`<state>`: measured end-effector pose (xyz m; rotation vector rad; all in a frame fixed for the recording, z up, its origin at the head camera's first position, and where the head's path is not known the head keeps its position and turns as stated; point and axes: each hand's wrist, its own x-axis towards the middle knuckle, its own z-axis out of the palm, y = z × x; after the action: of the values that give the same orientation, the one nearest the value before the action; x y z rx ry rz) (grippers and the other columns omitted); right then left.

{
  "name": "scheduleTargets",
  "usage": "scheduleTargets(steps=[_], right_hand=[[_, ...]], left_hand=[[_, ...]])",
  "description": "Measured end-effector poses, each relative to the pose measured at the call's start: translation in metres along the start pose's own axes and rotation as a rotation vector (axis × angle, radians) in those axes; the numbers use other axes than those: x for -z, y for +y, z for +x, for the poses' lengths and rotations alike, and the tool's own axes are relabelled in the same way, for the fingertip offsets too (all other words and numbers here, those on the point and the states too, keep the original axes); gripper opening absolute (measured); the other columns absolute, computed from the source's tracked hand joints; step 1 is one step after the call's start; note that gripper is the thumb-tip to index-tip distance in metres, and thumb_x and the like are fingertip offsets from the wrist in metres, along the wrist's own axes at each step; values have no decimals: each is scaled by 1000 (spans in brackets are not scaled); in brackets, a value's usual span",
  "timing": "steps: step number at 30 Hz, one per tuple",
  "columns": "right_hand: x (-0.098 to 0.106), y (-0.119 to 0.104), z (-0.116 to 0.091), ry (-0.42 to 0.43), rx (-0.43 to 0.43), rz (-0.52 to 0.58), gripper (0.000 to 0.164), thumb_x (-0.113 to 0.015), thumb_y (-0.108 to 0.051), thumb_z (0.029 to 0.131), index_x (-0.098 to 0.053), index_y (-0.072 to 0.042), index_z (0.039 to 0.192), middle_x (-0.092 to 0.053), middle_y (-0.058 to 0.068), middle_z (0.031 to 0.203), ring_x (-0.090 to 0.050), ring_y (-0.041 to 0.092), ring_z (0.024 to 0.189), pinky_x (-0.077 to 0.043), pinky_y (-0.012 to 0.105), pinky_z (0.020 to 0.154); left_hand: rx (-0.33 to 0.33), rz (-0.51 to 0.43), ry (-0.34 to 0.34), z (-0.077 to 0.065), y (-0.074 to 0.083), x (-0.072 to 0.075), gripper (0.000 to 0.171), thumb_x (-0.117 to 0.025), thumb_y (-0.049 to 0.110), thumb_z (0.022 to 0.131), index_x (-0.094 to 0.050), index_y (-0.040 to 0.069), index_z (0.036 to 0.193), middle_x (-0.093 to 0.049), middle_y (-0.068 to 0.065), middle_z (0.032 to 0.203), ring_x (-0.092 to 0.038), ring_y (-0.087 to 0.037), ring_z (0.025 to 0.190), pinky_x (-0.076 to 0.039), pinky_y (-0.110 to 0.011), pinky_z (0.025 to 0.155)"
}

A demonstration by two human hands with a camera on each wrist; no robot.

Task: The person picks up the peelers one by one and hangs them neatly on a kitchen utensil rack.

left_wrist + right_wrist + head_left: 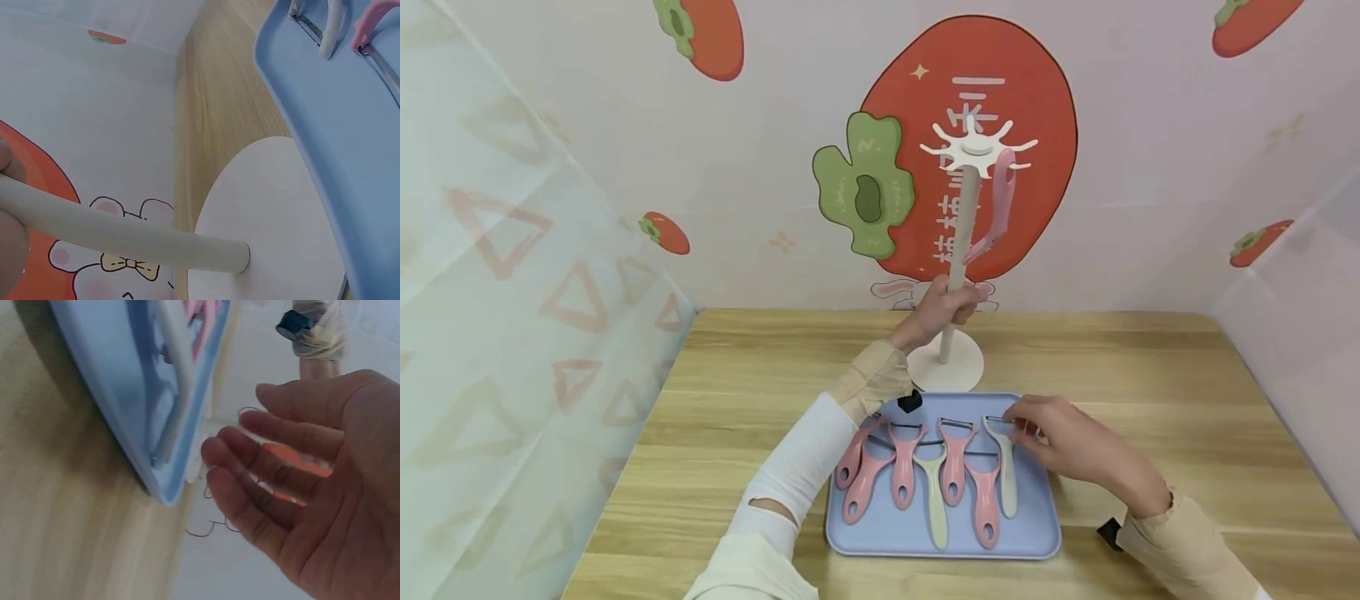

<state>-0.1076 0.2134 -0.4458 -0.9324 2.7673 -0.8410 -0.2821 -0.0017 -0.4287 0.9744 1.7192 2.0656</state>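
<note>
My left hand (936,311) grips the pole of a white stand (966,225) with a ring of hooks on top. From a hook on the right hangs a pink peeler (1003,192). In the left wrist view only a bit of that hand (11,250) shows around the pole. My right hand (1071,442) hovers over the tray's right side, beside the head of a white peeler (1008,483). In the right wrist view its fingers are loosely bent, with nothing held. Several pink peelers (955,467) and a pale green peeler (936,504) lie in the tray.
The blue tray (1030,537) stands on a wooden table (715,450), just in front of the stand's round base (966,367). A printed backdrop (760,167) rises behind the table, and side walls close in on the left and right.
</note>
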Motion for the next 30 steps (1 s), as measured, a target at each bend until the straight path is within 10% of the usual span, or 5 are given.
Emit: scheduleTargets(steps=[5, 22, 30], right_hand=[[-13, 2, 0, -36, -147, 21, 7, -70, -16, 95, -71, -9, 94, -57, -9, 69, -49, 1, 58, -45, 22, 53], [-36, -11, 1, -77, -554, 115, 49, -77, -35, 89, -58, -13, 49, -52, -5, 41, -52, 12, 39, -35, 24, 41], [-39, -8, 4, -66, -586, 163, 44, -73, -28, 89, -61, -11, 51, -56, -3, 41, -56, 10, 38, -40, 25, 41]], left_hand=[[21, -2, 14, -1, 2, 1, 47, -52, 9, 99, -33, 4, 56, -25, 0, 52, -22, -16, 48, -20, -30, 50], [26, -27, 5, -2, 1, -2, 46, -54, 9, 99, -35, 8, 57, -25, 0, 52, -22, -15, 48, -20, -29, 50], [21, -27, 4, -2, 2, -1, 47, -53, 10, 99, -34, 7, 57, -25, 2, 53, -22, -14, 49, -20, -29, 50]])
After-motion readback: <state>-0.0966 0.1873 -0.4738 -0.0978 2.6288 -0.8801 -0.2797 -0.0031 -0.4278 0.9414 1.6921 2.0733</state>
